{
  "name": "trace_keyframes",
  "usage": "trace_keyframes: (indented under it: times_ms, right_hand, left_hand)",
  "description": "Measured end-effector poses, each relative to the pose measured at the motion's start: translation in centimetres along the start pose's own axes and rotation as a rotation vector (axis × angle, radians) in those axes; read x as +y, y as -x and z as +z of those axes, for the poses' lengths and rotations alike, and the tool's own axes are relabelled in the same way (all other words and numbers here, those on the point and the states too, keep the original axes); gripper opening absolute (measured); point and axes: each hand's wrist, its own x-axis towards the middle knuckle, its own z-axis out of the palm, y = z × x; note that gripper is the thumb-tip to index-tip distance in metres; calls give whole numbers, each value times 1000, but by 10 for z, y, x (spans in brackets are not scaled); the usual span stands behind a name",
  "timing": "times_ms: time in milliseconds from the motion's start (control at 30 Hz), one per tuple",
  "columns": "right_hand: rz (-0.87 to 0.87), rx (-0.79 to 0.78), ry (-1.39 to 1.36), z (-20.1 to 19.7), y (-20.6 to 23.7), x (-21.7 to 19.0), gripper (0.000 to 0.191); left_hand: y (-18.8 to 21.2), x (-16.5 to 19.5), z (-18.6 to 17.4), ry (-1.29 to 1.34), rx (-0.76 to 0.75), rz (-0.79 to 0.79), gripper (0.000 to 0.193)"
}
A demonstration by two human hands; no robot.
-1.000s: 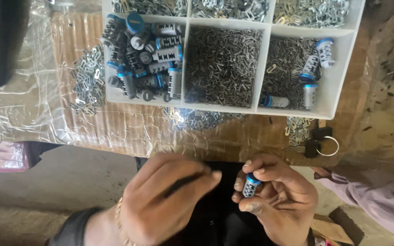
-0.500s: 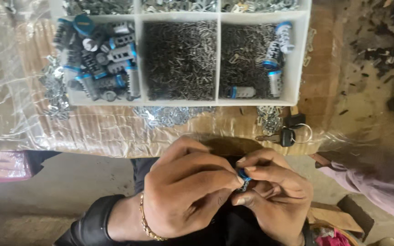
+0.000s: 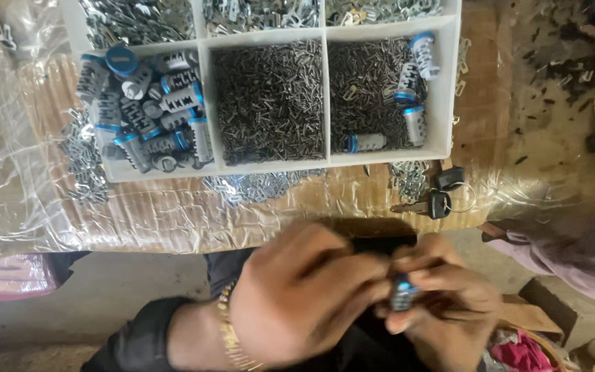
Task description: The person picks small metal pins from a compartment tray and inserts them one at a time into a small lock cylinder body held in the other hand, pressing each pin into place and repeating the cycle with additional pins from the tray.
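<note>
a small lock cylinder (image 3: pixel 403 293) with a blue ring sits low in front of you, pinched in your right hand (image 3: pixel 442 303). your left hand (image 3: pixel 304 300), blurred, pinches at its top. beyond, a white tray (image 3: pixel 449 83) holds more cylinders and pins; keys (image 3: pixel 435 202) lie beside it.

Small lock-assembly workshop: white compartment tray (image 3: pixel 201 103) of lock cylinders (image 3: pixel 149 110), tiny metal pins (image 3: pixel 270 96), plastic-covered bench (image 3: pixel 173 207)

Your left hand (image 3: pixel 304 303) and right hand (image 3: pixel 442 296) are blurred, their fingers hiding most of the small blue-ringed cylinder (image 3: pixel 402 293); the tray (image 3: pixel 204 103) runs off the top edge.
</note>
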Motion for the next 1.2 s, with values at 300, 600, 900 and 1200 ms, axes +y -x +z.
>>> trace_keyframes:
  times_ms: [300,600,900,1200]
  right_hand:
    - [-51,19,-68,-24,0,-15,37]
    - [-5,-61,-37,-18,-7,-19,38]
    - [108,-66,35,17,-16,0,44]
    - [110,-148,47,37,-12,6,26]
  left_hand:
    - [-26,6,-11,-382,-26,126,26]
    - [14,-30,-13,-131,-91,325,27]
    - [13,14,-10,76,224,-63,23]
    - [51,-15,-31,173,-54,-28,22]
